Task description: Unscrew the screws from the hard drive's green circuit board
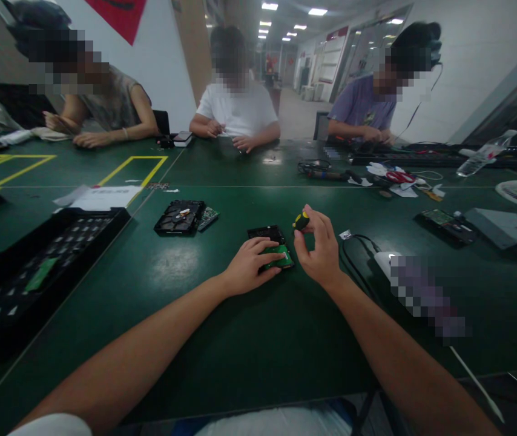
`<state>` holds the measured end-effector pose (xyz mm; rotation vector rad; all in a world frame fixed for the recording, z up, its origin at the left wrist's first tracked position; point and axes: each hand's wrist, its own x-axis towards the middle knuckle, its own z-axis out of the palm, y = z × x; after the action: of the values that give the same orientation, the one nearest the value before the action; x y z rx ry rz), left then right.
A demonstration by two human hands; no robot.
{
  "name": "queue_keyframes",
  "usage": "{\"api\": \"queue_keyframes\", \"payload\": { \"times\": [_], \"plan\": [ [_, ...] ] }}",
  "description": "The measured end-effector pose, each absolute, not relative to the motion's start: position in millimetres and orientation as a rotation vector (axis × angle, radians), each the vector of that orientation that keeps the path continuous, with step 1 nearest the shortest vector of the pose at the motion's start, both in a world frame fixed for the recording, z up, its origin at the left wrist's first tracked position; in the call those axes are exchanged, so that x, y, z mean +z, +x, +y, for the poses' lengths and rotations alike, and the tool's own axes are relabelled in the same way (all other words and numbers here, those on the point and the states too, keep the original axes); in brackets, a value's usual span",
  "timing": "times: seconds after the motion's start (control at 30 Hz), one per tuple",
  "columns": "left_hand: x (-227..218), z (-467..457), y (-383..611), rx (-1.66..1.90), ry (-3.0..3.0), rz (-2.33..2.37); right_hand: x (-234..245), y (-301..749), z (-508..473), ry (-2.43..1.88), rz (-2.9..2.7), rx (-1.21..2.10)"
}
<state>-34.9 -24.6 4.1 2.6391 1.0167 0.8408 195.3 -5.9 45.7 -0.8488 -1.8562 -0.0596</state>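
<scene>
A hard drive with a green circuit board lies on the table in front of me. My left hand rests over its left and near side, fingers spread flat across the board. The hand hides part of the drive. Just to the right, my right hand is raised above the table. Its thumb and fingers pinch a short screwdriver with a yellow and black handle, apart from the drive. The screwdriver's shaft is hard to make out.
Another hard drive lies left, beside a loose circuit board. A black tray holding a green board stands far left. To the right are a cable, a drive and a grey box. Several people sit opposite.
</scene>
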Motion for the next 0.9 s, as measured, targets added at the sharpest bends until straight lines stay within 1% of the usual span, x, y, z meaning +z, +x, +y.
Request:
{"api": "queue_keyframes", "payload": {
  "times": [0.9],
  "plan": [
    [1.2,-23.6,-36.2,0.825,2.649,1.023,43.3,194.7,-5.5,-0.867,-1.85,-0.036]
  ]
}}
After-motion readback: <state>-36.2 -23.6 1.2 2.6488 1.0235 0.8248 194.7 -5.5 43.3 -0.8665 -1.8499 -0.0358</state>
